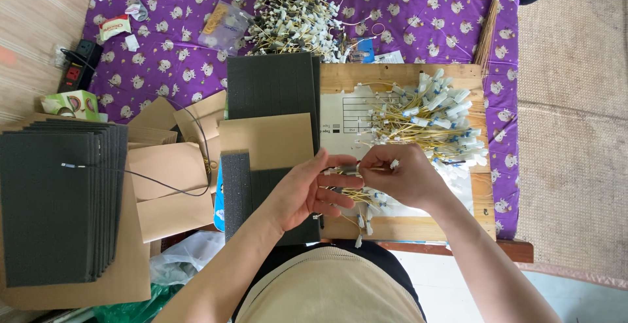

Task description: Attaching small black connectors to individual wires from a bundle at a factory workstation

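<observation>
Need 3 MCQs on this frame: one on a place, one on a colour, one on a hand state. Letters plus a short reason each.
1. Where does the big heap of loose wire pieces with white connectors lie?
A. on the wooden board
B. on the stack of dark foam sheets
C. in the pink tray

2. What colour is the patterned cloth under the work?
A. green
B. purple
C. grey

3. What are the left hand and right hand doing?
A. both resting flat and empty
B. both lifting a foam sheet
C. both gripping a small bundle of wires between them

Answers:
1 A, the heap sits on the wooden board, right of the hands.
2 B, purple cloth with small pale figures.
3 C, the fingers of both hands close on the small bundle of wires over the board.
</observation>
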